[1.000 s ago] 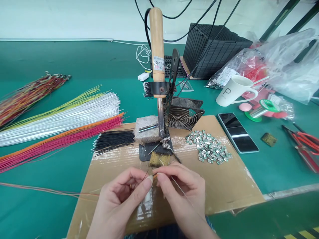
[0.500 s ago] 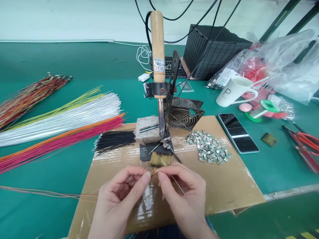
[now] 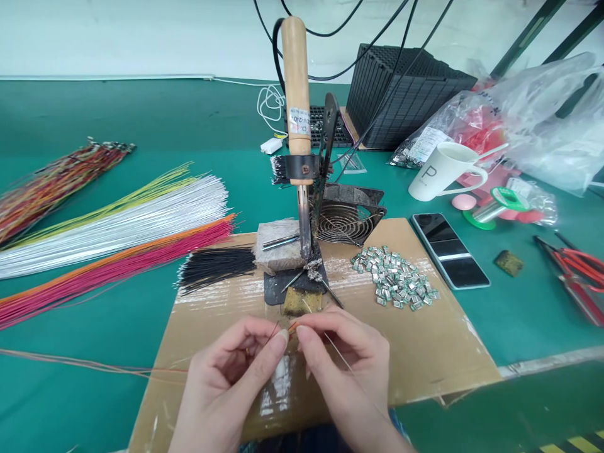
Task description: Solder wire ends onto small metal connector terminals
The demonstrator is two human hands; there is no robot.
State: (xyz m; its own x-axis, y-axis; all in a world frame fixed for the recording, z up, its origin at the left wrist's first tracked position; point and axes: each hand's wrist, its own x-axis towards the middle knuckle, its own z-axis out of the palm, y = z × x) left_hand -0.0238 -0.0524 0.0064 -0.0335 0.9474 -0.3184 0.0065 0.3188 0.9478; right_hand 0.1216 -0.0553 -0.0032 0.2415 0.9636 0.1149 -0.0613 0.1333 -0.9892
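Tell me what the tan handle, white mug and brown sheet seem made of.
Tan handle: probably smooth wood, judging by its colour. White mug: likely glazed ceramic, given its smooth surface; plastic possible. Brown sheet: apparently cardboard, partly glossy, by its colour.

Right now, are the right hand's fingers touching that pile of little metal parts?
Apart: the head view shows bare cardboard between the right hand's fingers and the pile of little metal parts.

Fingers (image 3: 333, 323) and wrists (image 3: 365, 418) are bare, clothing (image 3: 306, 442) dark blue.
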